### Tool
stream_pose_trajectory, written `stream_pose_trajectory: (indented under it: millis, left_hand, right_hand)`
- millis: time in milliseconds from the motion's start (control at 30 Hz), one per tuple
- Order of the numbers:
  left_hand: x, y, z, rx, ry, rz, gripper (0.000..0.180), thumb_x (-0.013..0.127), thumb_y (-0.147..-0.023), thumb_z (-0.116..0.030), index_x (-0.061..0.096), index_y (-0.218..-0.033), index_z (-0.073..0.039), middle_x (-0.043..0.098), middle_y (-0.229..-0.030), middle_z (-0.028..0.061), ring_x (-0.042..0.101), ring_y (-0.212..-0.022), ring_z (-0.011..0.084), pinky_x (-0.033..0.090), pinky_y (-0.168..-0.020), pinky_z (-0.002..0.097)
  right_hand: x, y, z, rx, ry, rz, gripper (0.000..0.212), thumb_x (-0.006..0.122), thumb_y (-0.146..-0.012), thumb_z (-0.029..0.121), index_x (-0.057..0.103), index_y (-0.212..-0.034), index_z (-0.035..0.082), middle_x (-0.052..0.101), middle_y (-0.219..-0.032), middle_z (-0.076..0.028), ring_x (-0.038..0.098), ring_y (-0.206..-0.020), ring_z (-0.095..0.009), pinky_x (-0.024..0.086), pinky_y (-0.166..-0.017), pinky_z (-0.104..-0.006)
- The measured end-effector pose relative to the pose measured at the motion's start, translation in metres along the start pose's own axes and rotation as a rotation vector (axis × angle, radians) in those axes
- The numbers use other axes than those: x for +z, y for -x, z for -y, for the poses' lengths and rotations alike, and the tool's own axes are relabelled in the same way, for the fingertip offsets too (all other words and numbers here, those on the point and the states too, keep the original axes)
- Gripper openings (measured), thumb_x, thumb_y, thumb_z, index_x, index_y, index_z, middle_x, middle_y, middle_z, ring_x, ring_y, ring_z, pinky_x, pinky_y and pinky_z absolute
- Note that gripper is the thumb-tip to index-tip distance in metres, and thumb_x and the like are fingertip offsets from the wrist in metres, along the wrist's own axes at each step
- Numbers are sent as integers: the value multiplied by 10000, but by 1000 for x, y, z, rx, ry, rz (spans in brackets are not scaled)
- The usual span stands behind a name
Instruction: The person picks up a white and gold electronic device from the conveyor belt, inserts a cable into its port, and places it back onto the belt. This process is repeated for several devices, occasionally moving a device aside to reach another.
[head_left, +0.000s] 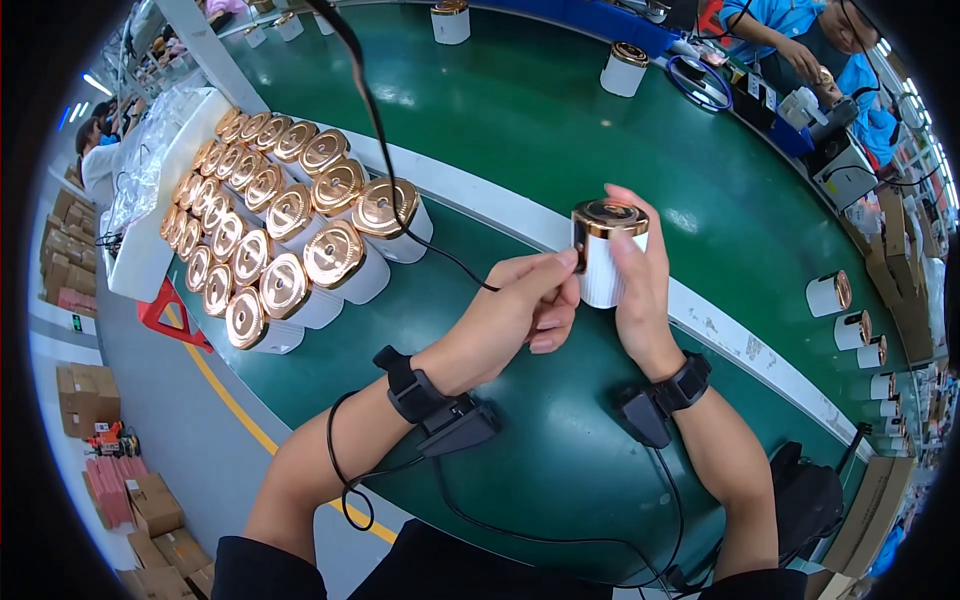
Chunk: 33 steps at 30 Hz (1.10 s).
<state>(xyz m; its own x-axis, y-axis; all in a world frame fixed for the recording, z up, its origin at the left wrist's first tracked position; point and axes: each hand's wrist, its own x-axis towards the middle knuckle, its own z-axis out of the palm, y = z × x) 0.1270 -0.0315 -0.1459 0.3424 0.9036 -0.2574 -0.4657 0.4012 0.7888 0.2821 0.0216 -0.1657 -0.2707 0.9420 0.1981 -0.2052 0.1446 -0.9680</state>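
- Grip a white ribbed container (598, 282) in the right hand (645, 285), fingers and thumb clamped round its side; hold it nearly upright, copper-coloured lid on top, in line with the white rail (500, 208).
- Touch the container's dark side panel (580, 250) with the left hand (515, 305), fingers curled, thumb and forefinger tips together; cannot tell whether pinched on anything.
- Cannot make out any lettering on that panel, partly hidden by the fingertips.
- Notice a small green sign (77, 323) on the left, too small to read.
- See lidded containers (335, 253) of the same kind standing in close rows on the glossy green surface (560, 420), left of both hands.
- Find more containers (623, 75) beyond the rail, others along the far right.
- Spot a blue-clad co-worker (878, 120) at upper right.
- Note a grey floor (215, 470) with a yellow line (228, 392), and cardboard boxes (155, 505) at lower left.
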Motion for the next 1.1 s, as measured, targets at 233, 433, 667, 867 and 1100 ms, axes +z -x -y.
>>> stream_pose_trajectory:
  millis: [233, 433, 667, 867, 1100]
  left_hand:
    - [-17, -2, 20, 22, 137, -26, 343, 484, -980, -280, 406, -711, -83, 352, -567, 3, 337, -489, 108, 266, -461, 256]
    - [2, -1, 11, 148, 41, -113, 344, 466, -970, -292, 405, -696, -92, 360, -554, 11, 360, -485, 127, 275, -468, 261]
    - [-2, 1, 15, 89, -36, -196, 339, 458, -961, -293, 417, -699, -83, 398, -554, 33, 395, -484, 139, 290, -469, 265]
    - [-1, -9, 19, 79, 48, -88, 314, 452, -953, -269, 443, -711, -69, 421, -563, 42, 410, -488, 139, 310, -475, 263]
    - [-5, -3, 15, 123, 19, -61, 336, 451, -983, -281, 458, -726, -64, 425, -572, 27, 408, -490, 122, 331, -486, 251]
  right_hand:
    - [-36, -16, 3, -465, 659, -187, 607, 746, -822, 143, 422, -1327, 52, 568, -1115, -89, 569, -933, -143, 469, -851, -281]
    - [-230, -3, 42, -175, 1009, -575, 345, 741, -826, 170, 438, -931, 43, 585, -1043, -95, 567, -912, -167, 477, -790, -304]
    - [-164, -39, 42, -581, 1664, -536, 443, 771, -792, 309, 500, -973, 9, 572, -1119, -158, 521, -1099, -268, 409, -944, -368]
    - [-133, -212, -60, -243, 809, -583, 773, 795, -738, 439, 480, -1254, -43, 552, -1253, -160, 528, -1159, -283, 395, -1012, -379]
    - [-78, -196, -41, -9, 132, -183, 620, 695, -832, 397, 485, -1243, -18, 603, -1090, -134, 609, -991, -239, 499, -873, -343]
